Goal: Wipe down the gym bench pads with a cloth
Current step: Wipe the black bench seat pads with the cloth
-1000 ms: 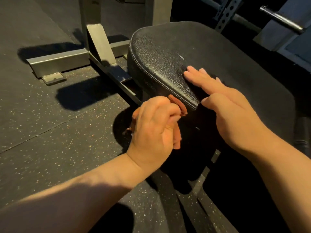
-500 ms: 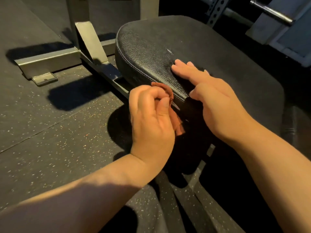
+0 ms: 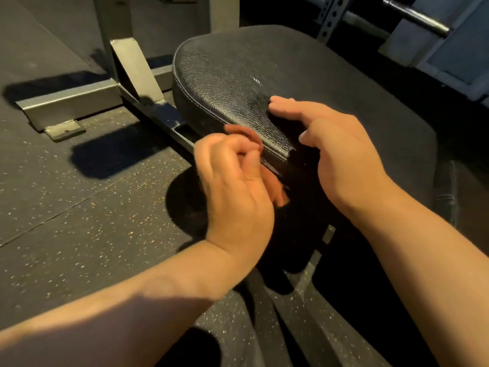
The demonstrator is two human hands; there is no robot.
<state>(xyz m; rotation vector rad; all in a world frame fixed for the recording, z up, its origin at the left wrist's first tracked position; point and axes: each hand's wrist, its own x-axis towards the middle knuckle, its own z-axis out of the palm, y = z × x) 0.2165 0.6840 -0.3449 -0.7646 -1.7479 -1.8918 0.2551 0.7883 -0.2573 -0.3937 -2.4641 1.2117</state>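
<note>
A black leather bench pad (image 3: pixel 238 72) with white stitching fills the middle of the view. My left hand (image 3: pixel 232 178) grips a small rust-orange cloth (image 3: pixel 244 133) and holds it against the pad's left side edge, just below the seam. A tail of the cloth hangs down behind my fingers. My right hand (image 3: pixel 336 152) rests on top of the pad, its fingers pointing left and bent slightly over the surface, holding nothing.
The bench's grey steel frame (image 3: pixel 79 102) and upright post (image 3: pixel 121 35) stand to the left on speckled black rubber flooring (image 3: pixel 66 207). A perforated rack upright (image 3: pixel 330 17) and a barbell sleeve (image 3: pixel 418 19) sit at the back right.
My left hand has slid the cloth forward along the pad's side edge. My right hand stayed on the pad, its fingers now more bent. The camera came a little closer.
</note>
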